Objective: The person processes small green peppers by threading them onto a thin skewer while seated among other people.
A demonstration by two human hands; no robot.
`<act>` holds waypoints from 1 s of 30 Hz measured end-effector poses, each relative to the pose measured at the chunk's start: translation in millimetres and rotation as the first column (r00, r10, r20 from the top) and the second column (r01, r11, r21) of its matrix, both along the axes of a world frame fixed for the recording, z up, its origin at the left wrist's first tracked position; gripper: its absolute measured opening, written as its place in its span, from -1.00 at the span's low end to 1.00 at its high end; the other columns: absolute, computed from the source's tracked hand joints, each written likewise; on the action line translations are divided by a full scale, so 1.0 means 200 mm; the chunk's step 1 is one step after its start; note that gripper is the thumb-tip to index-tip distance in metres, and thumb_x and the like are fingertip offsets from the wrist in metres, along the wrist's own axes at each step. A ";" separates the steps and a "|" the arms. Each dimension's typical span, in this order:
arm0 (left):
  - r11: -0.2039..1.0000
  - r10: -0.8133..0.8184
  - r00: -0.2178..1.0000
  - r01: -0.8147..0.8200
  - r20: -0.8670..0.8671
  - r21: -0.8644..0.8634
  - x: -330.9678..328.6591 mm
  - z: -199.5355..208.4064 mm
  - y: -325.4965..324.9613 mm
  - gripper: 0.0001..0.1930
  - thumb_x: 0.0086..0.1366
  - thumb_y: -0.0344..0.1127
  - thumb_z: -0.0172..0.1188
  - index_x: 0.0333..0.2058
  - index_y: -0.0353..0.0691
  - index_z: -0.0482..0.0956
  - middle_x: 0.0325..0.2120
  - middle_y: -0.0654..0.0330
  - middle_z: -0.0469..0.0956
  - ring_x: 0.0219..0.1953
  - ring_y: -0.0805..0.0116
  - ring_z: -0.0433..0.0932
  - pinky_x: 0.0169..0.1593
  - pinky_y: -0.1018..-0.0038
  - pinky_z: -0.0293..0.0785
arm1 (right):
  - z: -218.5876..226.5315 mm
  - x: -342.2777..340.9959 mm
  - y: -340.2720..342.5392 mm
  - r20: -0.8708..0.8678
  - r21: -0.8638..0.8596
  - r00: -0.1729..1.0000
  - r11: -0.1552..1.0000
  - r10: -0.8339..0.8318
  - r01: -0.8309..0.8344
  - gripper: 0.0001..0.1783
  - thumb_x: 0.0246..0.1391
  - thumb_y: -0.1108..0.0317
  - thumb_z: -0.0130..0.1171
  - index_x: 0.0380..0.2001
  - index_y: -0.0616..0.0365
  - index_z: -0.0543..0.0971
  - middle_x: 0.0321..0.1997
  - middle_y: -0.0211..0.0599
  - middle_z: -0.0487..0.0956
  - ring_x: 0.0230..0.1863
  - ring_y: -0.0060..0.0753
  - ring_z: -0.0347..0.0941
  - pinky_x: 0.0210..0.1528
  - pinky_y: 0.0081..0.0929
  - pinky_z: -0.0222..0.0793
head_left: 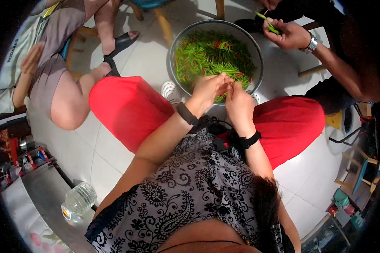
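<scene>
A round metal basin stands on the floor between my feet, holding a heap of slim green chili peppers with some red ones among them. Over its near rim my left hand and my right hand meet fingertip to fingertip. Both are closed in a pinch; whatever lies between the fingers is too small and covered to make out. Each wrist wears a black band. At the far right, another person's hand, with a metal watch, holds green chili peppers.
A second person's bare legs and sandal are at the left. My red-clad knees flank the basin. A clear plastic bottle lies at the lower left on a dark surface. Small wooden stools stand at the right.
</scene>
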State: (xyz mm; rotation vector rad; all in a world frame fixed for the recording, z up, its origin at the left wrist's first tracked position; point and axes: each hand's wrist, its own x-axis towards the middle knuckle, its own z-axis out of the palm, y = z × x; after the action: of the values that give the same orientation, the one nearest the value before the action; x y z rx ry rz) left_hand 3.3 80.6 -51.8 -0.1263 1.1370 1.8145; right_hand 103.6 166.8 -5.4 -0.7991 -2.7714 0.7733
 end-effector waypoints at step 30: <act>0.442 -0.739 0.142 -0.635 -0.658 -0.634 -1.77 0.96 0.02 0.19 -0.08 0.28 0.41 0.33 -0.37 0.04 0.13 -0.20 0.40 0.19 -0.01 0.40 0.30 0.20 0.23 | 0.19 0.14 0.02 -0.324 -0.414 0.936 0.910 -0.135 -0.013 -0.77 0.30 0.24 0.01 -0.32 0.20 0.47 -0.49 0.04 0.54 -0.42 0.14 0.51 -0.36 -0.13 0.38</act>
State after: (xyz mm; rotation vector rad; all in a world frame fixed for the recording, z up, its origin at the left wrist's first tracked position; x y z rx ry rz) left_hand -350.1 84.7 141.0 0.7340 3.0819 0.5435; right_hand 131.5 170.1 33.4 -0.7220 -2.2864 1.3679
